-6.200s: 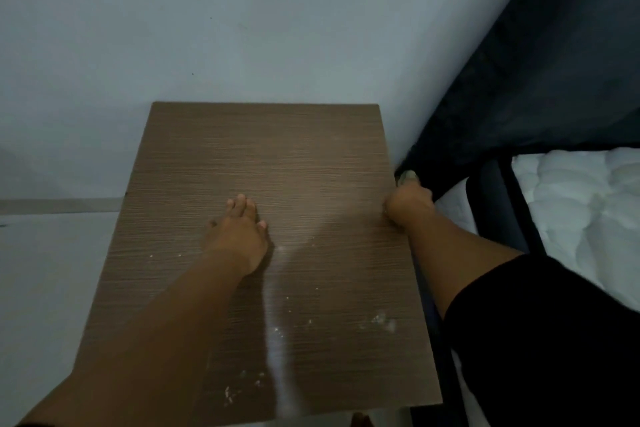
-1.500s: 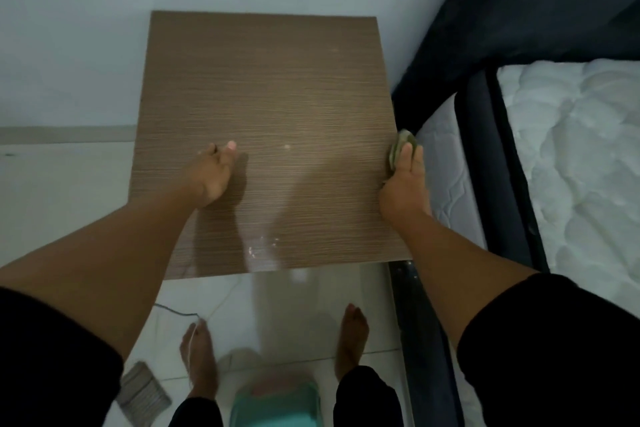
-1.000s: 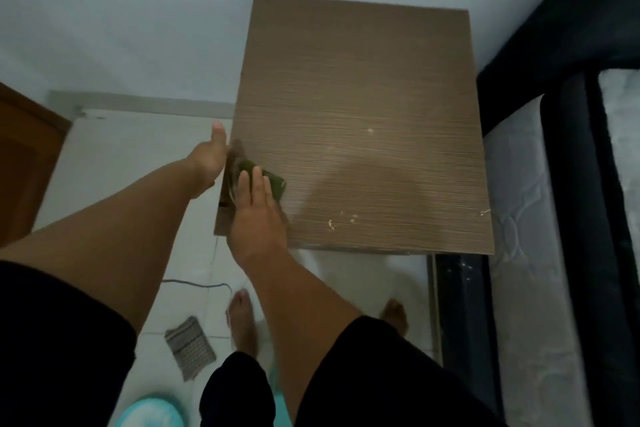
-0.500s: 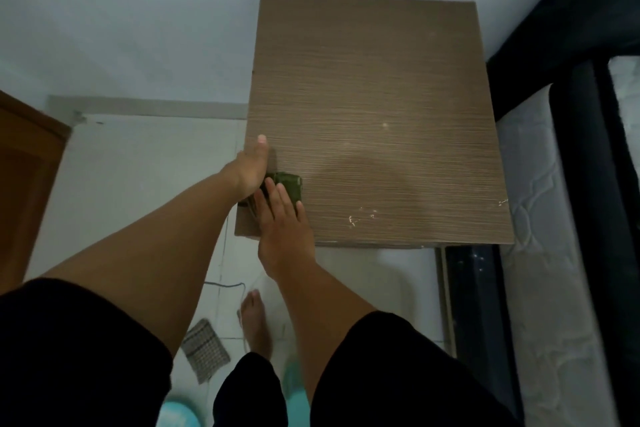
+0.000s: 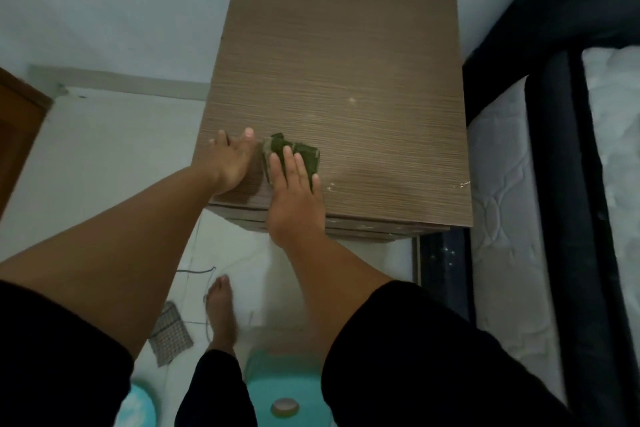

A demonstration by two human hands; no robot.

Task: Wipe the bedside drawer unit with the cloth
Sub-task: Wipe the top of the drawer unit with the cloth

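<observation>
Wiping is under way on the top of the bedside drawer unit (image 5: 339, 80), and by the look of the surface the job is only partly done. Pale crumbs or flecks lie near the front edge of the top, just to the right of the cloth (image 5: 294, 158), more sit at the front right corner, and one small pale spot shows near the middle. The back half of the top looks mostly free of specks, though the dim light makes it hard to judge how clean it really is. The drawer fronts and sides can barely be seen from this angle, so whether they have been wiped cannot be told; they probably remain to be done.

The right hand (image 5: 294, 194) lies flat on the dark green cloth, fingers straight and slightly spread, pressing it down onto the top near the front left corner rather than gripping it. The cloth is bunched under the fingers and sticks out beyond the fingertips.

The left hand (image 5: 232, 163) rests on the top just beside the cloth, at the front left corner, fingers stretched forward and holding nothing; it appears to be steadying the unit.

A likely next stretch is a sweep to the right along the front edge, toward the remaining flecks.
</observation>
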